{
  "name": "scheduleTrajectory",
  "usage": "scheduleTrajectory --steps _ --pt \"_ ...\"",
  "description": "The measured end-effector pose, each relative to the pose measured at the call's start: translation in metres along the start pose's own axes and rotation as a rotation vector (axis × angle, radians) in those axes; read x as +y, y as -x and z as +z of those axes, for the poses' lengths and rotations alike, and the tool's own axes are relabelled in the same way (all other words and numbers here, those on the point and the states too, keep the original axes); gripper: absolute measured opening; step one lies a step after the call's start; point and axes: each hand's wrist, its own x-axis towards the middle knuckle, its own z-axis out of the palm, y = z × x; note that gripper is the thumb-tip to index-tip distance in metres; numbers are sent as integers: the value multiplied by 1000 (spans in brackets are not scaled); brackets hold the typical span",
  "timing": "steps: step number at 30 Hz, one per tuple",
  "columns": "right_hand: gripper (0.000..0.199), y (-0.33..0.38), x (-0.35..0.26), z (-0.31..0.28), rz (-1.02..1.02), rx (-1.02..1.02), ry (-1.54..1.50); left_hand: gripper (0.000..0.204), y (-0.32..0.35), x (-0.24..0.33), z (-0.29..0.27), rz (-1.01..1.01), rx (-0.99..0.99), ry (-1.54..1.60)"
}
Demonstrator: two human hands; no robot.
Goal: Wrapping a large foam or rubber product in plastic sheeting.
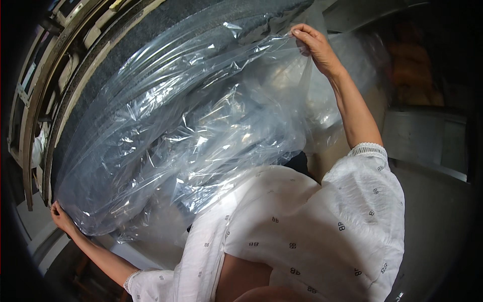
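A large clear plastic sheet [201, 131] stretches in shiny folds between my two widely spread arms. At the upper right, my right hand [313, 44] pinches the sheet's edge between thumb and fingers. My left hand [60, 217] is at the far left, closed at the sheet's other end, beside the curved edge of the work surface. Part of the sheet lies over a dark grey surface [113, 63]; the rest bunches and hangs down in front of my body.
Beyond the dark surface runs a frame of long rails [35, 105], bent by the lens. A grey metal box or panel [425, 138] stands at the right. Behind it, an orange-brown item [410, 70] sits in shadow. More pale plastic [327, 105] hangs below my right hand.
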Motion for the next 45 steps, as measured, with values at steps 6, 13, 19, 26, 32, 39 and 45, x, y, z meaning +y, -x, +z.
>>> scheduleTrajectory --steps 6,13,19,26,32,39,45 --pt "16 -36 -31 -16 -352 56 361 35 1 2 3 -19 53 -54" --pt "18 -82 -43 17 -582 245 736 40 17 -13 -40 -106 166 76" --pt "22 -83 -51 26 -455 229 774 49 77 24 -115 -324 157 296" --pt "17 -105 -43 27 -713 3 727 50 132 -20 -134 -484 143 434" --pt "14 -161 -139 14 -957 409 156 36 77 -17 -114 -362 201 1101" --pt "34 -262 -26 15 -730 414 656 27 25 71 23 -108 585 198" --pt "27 -252 -26 37 -607 297 315 24 9 69 31 -229 495 558"
